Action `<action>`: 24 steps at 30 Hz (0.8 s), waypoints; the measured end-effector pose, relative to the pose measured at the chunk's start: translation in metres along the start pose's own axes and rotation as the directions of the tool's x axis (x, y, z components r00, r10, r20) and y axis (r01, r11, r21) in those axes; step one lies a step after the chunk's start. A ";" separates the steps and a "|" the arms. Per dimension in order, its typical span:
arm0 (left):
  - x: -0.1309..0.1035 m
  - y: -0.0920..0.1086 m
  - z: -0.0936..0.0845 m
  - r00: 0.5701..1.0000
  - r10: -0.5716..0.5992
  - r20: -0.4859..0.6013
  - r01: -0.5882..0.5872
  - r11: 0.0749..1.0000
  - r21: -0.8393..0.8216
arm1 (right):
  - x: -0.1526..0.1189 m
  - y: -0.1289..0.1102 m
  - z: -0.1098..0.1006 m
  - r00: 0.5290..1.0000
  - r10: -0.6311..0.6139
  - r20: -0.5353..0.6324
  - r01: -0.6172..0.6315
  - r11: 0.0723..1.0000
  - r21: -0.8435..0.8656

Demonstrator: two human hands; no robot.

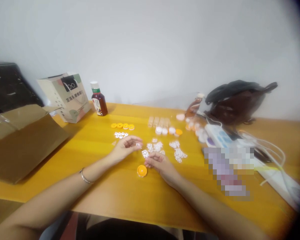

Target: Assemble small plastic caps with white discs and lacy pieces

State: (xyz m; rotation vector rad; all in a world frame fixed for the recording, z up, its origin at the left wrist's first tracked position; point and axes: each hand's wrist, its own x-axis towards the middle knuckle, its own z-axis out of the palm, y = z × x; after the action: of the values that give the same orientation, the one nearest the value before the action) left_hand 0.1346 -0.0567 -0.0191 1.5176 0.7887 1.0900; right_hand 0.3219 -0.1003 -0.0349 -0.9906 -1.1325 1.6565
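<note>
Between the thumb and fingers of my left hand [127, 146] is a small white patterned piece [138, 145]. My right hand [160, 163] pinches another white openwork piece [145, 153] by its lower edge. Just below the right fingertips, an orange round cap [142, 170] lies on the table. More white openwork pieces [155, 146] are scattered behind the right hand, with a further group [180, 154] to its right. Beyond the left hand lie several small white parts [121, 135] and a row of orange rings [125, 126].
A cardboard box [27, 140] and paper bag [71, 98] stand left on the table [110, 196], near a dark red bottle [99, 101]. Clear containers [159, 122] and white discs [165, 131] lie behind. A power strip [220, 136], cables and dark bag [237, 103] are right.
</note>
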 end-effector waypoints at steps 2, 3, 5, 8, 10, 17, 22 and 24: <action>-0.001 0.002 0.000 0.999 0.016 0.047 -0.017 1.000 0.009 | 0.000 0.000 0.000 1.000 0.001 -0.001 -0.001 1.000 -0.003; -0.002 0.003 0.000 0.997 0.023 0.068 -0.024 1.000 0.010 | 0.000 0.000 0.000 1.000 0.002 -0.001 -0.002 1.000 -0.004; -0.004 0.003 0.000 0.993 0.035 0.115 -0.038 0.999 0.021 | 0.000 0.000 0.000 1.000 0.004 0.007 -0.004 1.000 -0.003; -0.006 0.003 0.001 0.981 0.050 0.187 -0.065 0.995 0.072 | 0.000 0.000 -0.001 1.000 0.006 0.027 -0.006 1.000 -0.008; -0.008 0.003 0.001 0.973 0.094 0.210 -0.126 0.982 0.144 | 0.000 0.000 -0.001 0.999 0.005 0.033 -0.005 1.000 -0.022; -0.007 0.014 -0.004 0.917 0.240 0.318 -0.343 0.882 0.322 | 0.000 -0.002 -0.001 0.998 0.002 0.063 0.002 0.998 -0.068; -0.006 0.014 -0.002 0.897 0.207 0.390 -0.335 0.895 0.295 | -0.001 -0.001 -0.001 0.996 -0.003 0.088 0.011 0.996 -0.092; -0.006 0.012 -0.002 0.895 0.198 0.401 -0.328 0.900 0.286 | -0.001 -0.001 -0.001 0.996 -0.005 0.089 0.013 0.996 -0.091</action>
State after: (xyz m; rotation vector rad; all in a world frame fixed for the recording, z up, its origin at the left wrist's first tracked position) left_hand 0.1298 -0.0639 -0.0083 2.1086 0.5378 0.8486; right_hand 0.3233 -0.1006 -0.0346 -0.9761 -1.2797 1.6682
